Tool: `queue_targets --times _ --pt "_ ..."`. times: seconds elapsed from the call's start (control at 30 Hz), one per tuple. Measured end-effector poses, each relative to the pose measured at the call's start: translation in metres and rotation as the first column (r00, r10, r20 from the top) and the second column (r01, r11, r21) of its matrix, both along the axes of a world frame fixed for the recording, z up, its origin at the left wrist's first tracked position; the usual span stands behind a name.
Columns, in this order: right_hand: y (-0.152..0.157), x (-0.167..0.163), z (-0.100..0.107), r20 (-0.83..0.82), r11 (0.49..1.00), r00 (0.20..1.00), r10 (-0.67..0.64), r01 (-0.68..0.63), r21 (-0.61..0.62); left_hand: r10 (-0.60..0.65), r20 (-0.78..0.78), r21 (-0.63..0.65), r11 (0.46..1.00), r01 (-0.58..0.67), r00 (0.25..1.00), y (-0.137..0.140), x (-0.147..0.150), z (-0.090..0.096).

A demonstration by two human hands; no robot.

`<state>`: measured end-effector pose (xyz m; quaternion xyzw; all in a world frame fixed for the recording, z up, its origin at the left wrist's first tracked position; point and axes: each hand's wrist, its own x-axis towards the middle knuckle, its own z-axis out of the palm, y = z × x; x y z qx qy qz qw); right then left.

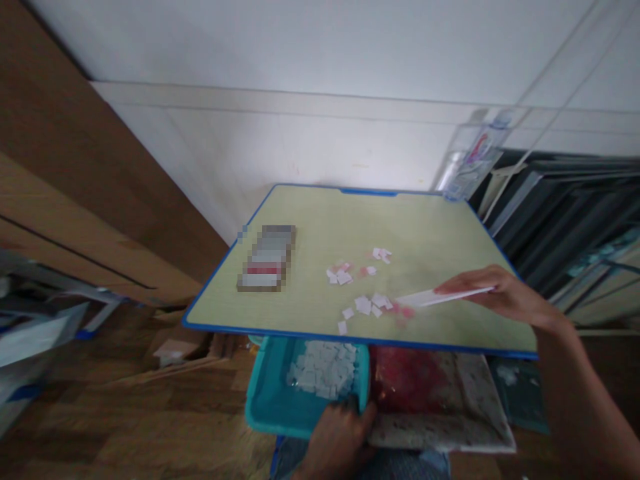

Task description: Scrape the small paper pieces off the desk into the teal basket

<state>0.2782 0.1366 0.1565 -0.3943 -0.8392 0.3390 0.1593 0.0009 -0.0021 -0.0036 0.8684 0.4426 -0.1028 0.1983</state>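
Note:
My right hand (500, 293) is closed on a thin white flat piece like card or paper (443, 297), tilted just above the right side of a folding table (425, 227). Beside its left end lie small white square pieces (365, 305) in loose groups, with pinkish-red smudges (403, 311) among them. My left hand (340, 430) is below the table's front edge, its fingers curled over the front right corner of a teal basin (280, 420). Many small white pieces (325, 367) lie in the basin. The left fingertips are dark and partly hidden.
A pixelated rectangular object (267, 259) lies on the table's left. A clear bottle (477, 160) stands at the back right corner. Right of the basin is a red-stained white surface (435, 393). Dark panels (570, 193) lean at right; cardboard (185, 343) is on the floor.

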Motion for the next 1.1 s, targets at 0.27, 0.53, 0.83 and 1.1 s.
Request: queue_targets --times 0.27,0.53,0.83,1.1 --pt "0.014 -0.023 -0.013 -0.036 0.997 0.998 0.057 -0.055 0.045 0.013 -0.025 -0.016 1.000 -0.013 1.000 -0.001 0.000 0.000" --pt "0.007 -0.018 -0.021 -0.084 0.988 0.990 -0.111 0.119 0.096 0.023 -0.015 -0.014 1.000 -0.023 1.000 -0.001 0.000 0.001" --pt "-0.005 -0.001 -0.014 -0.054 0.999 0.998 -0.035 0.033 -0.022 0.002 -0.008 0.001 1.000 -0.002 1.000 0.000 0.000 0.002" --pt "0.006 -0.029 -0.022 -0.118 0.988 0.991 -0.057 0.073 0.138 0.024 0.017 0.018 1.000 -0.025 1.000 -0.002 -0.001 -0.001"
